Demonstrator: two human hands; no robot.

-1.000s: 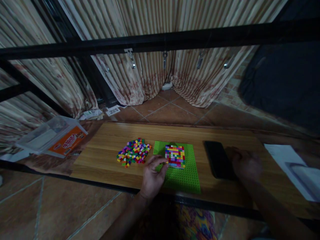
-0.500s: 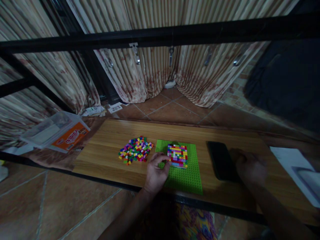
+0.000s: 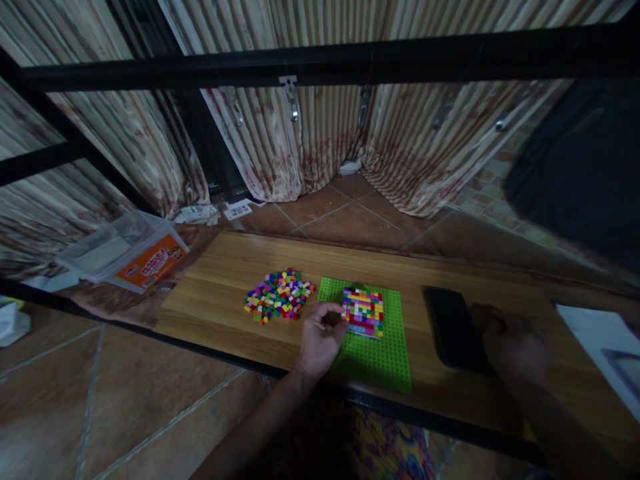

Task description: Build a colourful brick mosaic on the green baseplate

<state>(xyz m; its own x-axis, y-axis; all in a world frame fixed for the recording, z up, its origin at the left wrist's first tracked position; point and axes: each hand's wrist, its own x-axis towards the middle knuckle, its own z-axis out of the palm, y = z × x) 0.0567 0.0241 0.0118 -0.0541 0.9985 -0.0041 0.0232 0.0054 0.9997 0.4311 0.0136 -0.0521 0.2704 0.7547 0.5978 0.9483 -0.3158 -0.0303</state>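
My left hand (image 3: 323, 337) reaches over the green baseplate (image 3: 383, 367), thumb and forefinger closed at the left edge of a square of many-coloured bricks (image 3: 363, 311). Whatever sits between those fingertips is too small to make out. A loose heap of small coloured bricks (image 3: 280, 295) lies on the wooden board left of the plate. On the right, my right hand (image 3: 517, 347) rests on the board beside a black phone (image 3: 455, 328); it is dark and blurred, with its fingers curled and partly hidden.
All this stands on a long wooden board (image 3: 200, 287) with a dark front edge. Beyond its left end is a clear plastic box (image 3: 125, 250) with an orange label. White paper (image 3: 600, 333) lies at the right. A black metal bar (image 3: 320, 63) crosses in front of striped curtains (image 3: 320, 147).
The whole view has shifted slightly, so things appear a little further right. My left thumb and forefinger stay at the brick square's left edge. The right hand stays by the phone.
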